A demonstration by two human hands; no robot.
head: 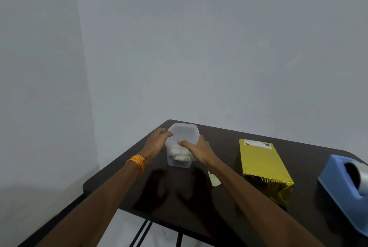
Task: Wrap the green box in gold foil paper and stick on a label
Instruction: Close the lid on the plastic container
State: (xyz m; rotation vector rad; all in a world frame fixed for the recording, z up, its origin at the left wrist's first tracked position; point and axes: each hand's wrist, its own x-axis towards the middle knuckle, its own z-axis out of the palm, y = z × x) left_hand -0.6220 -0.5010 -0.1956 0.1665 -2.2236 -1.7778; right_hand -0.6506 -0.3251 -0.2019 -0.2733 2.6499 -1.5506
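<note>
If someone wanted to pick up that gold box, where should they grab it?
Probably across its two long sides, coming from above. The gold box lies flat on the table, its long sides clear, the label on the far end of its top.

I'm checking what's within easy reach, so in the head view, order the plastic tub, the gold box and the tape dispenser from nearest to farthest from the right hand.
From the right hand:
1. Plastic tub, under both hands at the table's far left.
2. Gold box, to the right, mid table.
3. Tape dispenser, at the right edge.
</note>
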